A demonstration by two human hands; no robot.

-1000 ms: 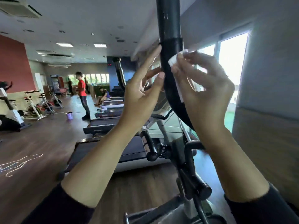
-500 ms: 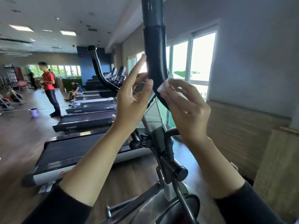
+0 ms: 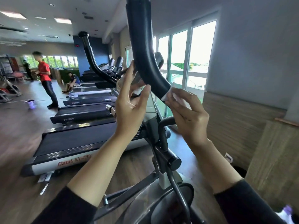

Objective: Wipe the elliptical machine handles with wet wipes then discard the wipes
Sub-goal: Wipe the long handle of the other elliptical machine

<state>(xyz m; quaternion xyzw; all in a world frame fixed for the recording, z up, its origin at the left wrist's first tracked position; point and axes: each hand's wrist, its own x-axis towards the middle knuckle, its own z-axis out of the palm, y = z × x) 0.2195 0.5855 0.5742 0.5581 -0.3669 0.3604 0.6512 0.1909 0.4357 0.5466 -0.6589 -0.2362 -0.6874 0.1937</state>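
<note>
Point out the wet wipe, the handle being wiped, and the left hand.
wet wipe (image 3: 178, 96): head view, white fold between the fingers.
handle (image 3: 142, 50): head view, black foam grip mid-curve.
left hand (image 3: 131, 109): head view, back of the palm.

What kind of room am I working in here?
Almost certainly a gym: a row of treadmills lines the wooden floor, the right hand holds a wet wipe on an elliptical handle, and exercise bikes stand far left.

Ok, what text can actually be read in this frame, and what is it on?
"Gaaat KY-73", red, cut off by the forearm: front edge of the nearest treadmill.
"LAT", partial: grey panel behind the left hand.
Logos on the farther treadmills: too blurred.
</note>
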